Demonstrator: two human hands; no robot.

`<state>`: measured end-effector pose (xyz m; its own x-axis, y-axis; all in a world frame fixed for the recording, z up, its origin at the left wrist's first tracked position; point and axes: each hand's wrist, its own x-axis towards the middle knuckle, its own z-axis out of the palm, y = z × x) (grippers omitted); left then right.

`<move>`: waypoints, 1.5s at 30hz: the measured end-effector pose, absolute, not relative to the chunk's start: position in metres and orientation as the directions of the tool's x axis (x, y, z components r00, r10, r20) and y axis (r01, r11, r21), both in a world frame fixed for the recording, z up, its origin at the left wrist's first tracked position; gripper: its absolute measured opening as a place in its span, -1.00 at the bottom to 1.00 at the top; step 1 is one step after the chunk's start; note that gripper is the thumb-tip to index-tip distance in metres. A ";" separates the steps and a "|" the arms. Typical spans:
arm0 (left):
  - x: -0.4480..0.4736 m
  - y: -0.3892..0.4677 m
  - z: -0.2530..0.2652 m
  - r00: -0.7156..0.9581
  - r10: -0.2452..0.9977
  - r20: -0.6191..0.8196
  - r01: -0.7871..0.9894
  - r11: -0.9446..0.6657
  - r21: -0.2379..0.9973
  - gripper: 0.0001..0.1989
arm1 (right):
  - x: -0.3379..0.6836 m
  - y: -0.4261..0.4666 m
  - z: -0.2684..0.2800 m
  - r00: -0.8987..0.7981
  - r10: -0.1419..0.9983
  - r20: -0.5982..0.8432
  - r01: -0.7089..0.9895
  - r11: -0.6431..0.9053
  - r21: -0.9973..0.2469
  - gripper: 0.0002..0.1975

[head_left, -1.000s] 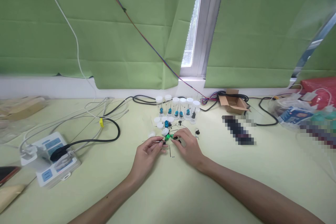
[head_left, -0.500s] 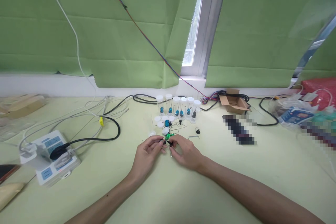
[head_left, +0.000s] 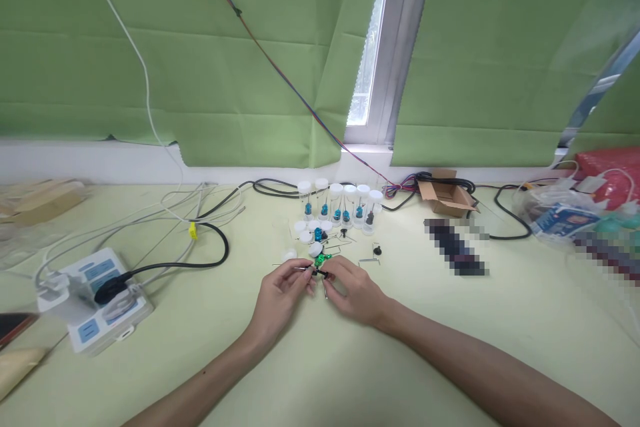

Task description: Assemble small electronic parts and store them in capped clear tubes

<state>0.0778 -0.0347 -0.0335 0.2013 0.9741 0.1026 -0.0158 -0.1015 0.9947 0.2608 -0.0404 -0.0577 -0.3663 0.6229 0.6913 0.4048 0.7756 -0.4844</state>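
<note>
Both hands meet close together over the table. My left hand is closed, with its thumb and fingers pinching a small black part and a thin rod. From the other side, my right hand pinches a small black knob-like piece; a short metal pin pokes out below its fingers. The two black pieces appear to touch. Just beyond the fingertips is a shiny green metal part. A white cap and a blue metal part lie behind it.
Several clear tubes with white caps stand behind the hands. Hex keys and a black knob lie to the right. A power strip with cables is at left; an open cardboard box sits at the back right.
The black piece in my right hand has turned and shifted slightly left, now more level and against the part in my left hand. The left hand has hardly moved.
</note>
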 end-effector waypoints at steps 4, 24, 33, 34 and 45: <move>0.078 -0.034 -0.033 0.202 0.974 0.102 -0.018 -0.101 0.995 -0.77 | 0.262 -0.039 -0.059 -0.348 0.619 0.704 0.397 0.778 -0.487 -0.71; 0.078 -0.032 -0.039 0.202 0.973 0.113 -0.050 -0.105 0.993 -0.76 | 0.264 -0.037 -0.061 -0.327 0.598 0.732 0.398 0.789 -0.467 -0.70; 0.077 -0.032 -0.041 0.195 0.977 0.087 -0.040 -0.080 0.996 -0.76 | 0.263 -0.037 -0.059 -0.330 0.582 0.743 0.399 0.800 -0.449 -0.70; 0.077 -0.032 -0.041 0.195 0.977 0.086 -0.039 -0.080 0.996 -0.76 | 0.263 -0.037 -0.059 -0.332 0.583 0.742 0.398 0.799 -0.450 -0.70; 0.079 -0.036 -0.034 0.160 0.985 0.061 -0.010 -0.060 0.998 -0.72 | 0.263 -0.036 -0.062 -0.353 0.582 0.732 0.395 0.802 -0.447 -0.75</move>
<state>0.0792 -0.0362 -0.0340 0.1600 0.9852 0.0608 -0.0095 -0.0600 0.9982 0.2631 -0.0363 -0.0623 -0.3532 0.5821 0.7324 0.3951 0.8025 -0.4472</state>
